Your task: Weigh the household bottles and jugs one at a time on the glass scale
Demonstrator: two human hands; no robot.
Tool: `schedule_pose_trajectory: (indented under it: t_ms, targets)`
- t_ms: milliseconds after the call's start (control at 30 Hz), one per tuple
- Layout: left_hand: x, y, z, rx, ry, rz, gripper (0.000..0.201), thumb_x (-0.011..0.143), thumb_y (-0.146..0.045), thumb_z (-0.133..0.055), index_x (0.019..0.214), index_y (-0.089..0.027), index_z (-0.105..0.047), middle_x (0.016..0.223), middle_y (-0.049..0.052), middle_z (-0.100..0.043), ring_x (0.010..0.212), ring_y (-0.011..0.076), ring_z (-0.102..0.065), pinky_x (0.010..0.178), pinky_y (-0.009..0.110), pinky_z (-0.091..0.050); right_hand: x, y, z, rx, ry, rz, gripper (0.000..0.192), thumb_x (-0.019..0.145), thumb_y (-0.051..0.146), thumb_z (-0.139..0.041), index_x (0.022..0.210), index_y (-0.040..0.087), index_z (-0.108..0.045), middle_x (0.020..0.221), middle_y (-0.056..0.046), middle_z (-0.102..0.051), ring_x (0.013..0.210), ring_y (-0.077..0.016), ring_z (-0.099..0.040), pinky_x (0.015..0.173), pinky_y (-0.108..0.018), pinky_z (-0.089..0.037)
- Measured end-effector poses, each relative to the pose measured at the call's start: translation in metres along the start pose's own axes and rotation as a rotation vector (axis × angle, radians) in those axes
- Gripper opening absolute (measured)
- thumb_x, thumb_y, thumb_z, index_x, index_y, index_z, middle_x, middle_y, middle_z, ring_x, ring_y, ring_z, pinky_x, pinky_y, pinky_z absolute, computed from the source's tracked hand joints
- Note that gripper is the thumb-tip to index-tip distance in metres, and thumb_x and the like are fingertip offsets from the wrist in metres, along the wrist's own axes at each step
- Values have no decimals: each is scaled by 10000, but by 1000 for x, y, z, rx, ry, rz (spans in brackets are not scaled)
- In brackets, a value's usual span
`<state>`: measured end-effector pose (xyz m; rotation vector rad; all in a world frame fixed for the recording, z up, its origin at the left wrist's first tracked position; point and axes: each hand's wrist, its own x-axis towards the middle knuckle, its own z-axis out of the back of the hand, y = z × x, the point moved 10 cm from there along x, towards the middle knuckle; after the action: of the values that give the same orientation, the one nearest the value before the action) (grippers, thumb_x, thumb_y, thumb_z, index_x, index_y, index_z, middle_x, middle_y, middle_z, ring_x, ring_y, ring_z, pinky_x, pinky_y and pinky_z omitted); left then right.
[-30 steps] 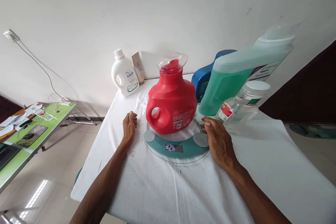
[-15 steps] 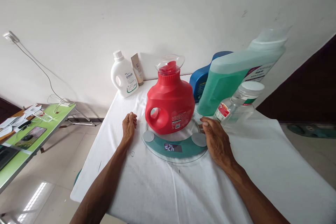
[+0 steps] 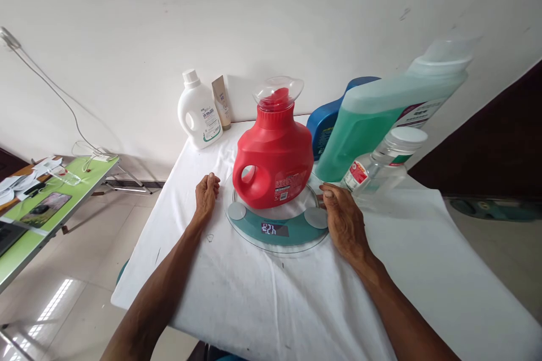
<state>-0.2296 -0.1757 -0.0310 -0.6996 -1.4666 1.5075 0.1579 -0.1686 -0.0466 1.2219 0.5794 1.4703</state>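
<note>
A red jug-shaped bottle point(image 3: 273, 161) with a side handle stands on a round glass scale point(image 3: 271, 232). Over its neck sits a clear, flared plastic piece point(image 3: 296, 86). Lit figures show on the scale's display point(image 3: 275, 229). My left hand point(image 3: 206, 196) rests on the cloth just left of the scale, fingers curled in and nothing seen in them. At the scale's right edge, my right hand point(image 3: 345, 220) is closed with its thumb and forefinger against the glass rim; its other fingers are mostly hidden.
Behind stand a white bottle point(image 3: 201, 115) and a beige tube point(image 3: 222, 104). To the right are a blue bottle point(image 3: 324, 124), a large green-liquid bottle point(image 3: 368, 130) and a clear jar point(image 3: 376, 166). A green table point(image 3: 84, 180) holds papers at the far left.
The view has shifted slightly, so everything sits a little higher in the picture. Both hands keep their places beside the scale, and the red bottle stays on it.
</note>
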Motion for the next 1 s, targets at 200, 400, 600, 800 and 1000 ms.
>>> schedule_pose_trajectory:
  t_ms: [200,400,600,800,1000]
  targets:
    - [-1,-2,-1,7,5,13,621,939,-783,-600,758,-192,-659,674,8,-528,579,140,-449,556,292,-380,0,-1,-2,2,5,-8,636,1059,788,-351,1146,264,-702,1211,-145,-707,1088,-322,-688,1014,-563,-565]
    - [-1,1,-2,25,10,25,590,939,-753,-613,770,-189,-653,685,3,-526,585,135,-449,567,288,-377,1,-2,-2,-1,4,16,635,1063,782,-346,1139,263,-704,1194,-145,-712,1088,-319,-687,1024,-561,-562]
    - [0,4,-2,44,30,23,565,952,-729,-597,787,-191,-646,700,-2,-536,596,129,-450,573,279,-379,1,-2,-2,-15,9,14,643,1062,782,-340,1140,254,-699,1220,-147,-706,1116,-320,-686,1032,-564,-562]
    - [2,7,-2,80,35,29,548,969,-705,-561,794,-192,-646,693,0,-539,588,132,-456,572,283,-391,1,-1,-4,-19,11,18,632,1059,781,-339,1137,259,-687,1204,-144,-706,1133,-323,-681,1062,-574,-544]
    - [4,10,-1,104,32,25,532,970,-685,-550,807,-191,-662,672,-5,-531,582,137,-460,574,287,-400,2,-1,-3,-16,12,7,648,1051,791,-329,1121,252,-682,1208,-152,-706,1165,-333,-671,1077,-585,-535]
